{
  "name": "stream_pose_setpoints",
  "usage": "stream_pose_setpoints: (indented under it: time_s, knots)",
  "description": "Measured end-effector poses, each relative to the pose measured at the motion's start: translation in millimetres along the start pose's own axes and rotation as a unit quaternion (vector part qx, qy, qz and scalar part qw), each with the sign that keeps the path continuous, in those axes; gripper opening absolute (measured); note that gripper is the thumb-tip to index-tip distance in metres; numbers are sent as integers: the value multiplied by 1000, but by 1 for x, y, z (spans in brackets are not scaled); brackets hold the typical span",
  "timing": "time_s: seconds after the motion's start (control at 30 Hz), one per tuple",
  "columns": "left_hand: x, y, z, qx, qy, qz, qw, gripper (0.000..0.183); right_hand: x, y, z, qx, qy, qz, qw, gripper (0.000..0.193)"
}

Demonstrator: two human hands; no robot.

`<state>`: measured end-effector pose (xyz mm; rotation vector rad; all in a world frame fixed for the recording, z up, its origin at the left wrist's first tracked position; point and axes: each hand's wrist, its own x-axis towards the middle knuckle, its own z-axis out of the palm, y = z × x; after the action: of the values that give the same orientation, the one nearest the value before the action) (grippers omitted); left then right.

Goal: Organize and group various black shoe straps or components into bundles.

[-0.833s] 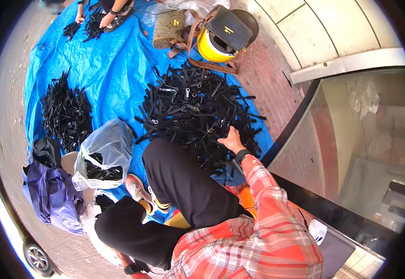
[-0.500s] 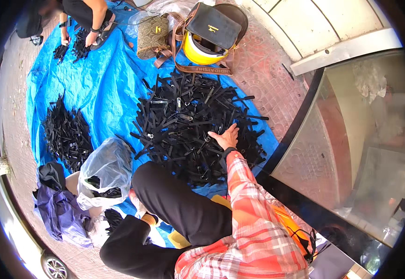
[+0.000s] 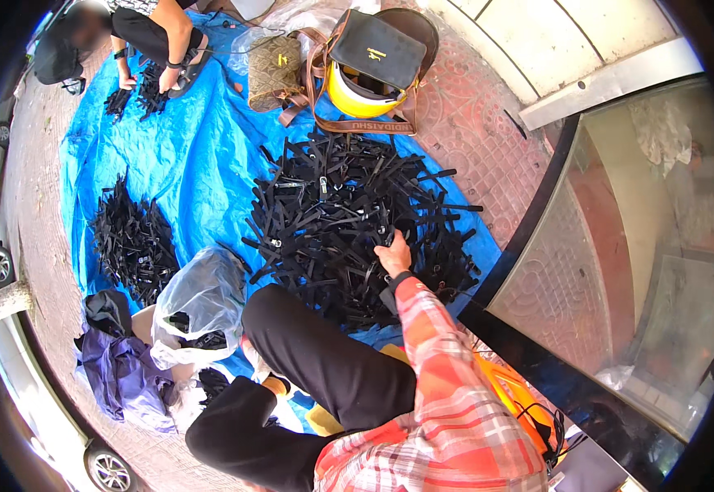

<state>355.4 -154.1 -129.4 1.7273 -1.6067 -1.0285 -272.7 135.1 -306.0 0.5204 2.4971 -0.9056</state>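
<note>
A large heap of short black straps point(image 3: 324, 238), some with small silvery metal clips, spreads over a blue tarp point(image 3: 201, 164). My right hand point(image 3: 394, 254), in a red and white plaid sleeve, is at the right part of the heap. Its fingers are closed on a black strap at the heap's surface; the fingertips are partly hidden among the dark pieces. My left hand does not show. Beside my bent knee, a clear plastic bag point(image 3: 203, 295) has black pieces in it.
Farther left lies a smaller pile of black straps point(image 3: 134, 242). A co-worker point(image 3: 150, 33) squats at the far left, handling black strips. Behind the heap are a yellow helmet point(image 3: 357, 94), a black bag point(image 3: 377, 57) and a patterned bag point(image 3: 275, 74). A glass panel point(image 3: 586, 246) stands at right.
My right hand has gone from spread fingers over the heap to fingers closed on a strap. The whole view has shifted slightly to the right and down.
</note>
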Motion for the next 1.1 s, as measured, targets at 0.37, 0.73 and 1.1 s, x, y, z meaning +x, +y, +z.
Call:
stream_pose_setpoints:
  time_s: [0.37, 0.73, 1.1]
  knots:
    - [-55, 323, 175, -46, -129, 175, 975, 27, -56, -28, -136, 383, -218, -135, 887, 15]
    - [-149, 346, 389, -12, -703, 132, 699, 64, -135, -79, -227, 392, -379, -227, 807, 43]
    - [-200, 312, 404, -281, -603, -148, 732, 35, -200, -108, -211, -33, -319, -349, 881, 96]
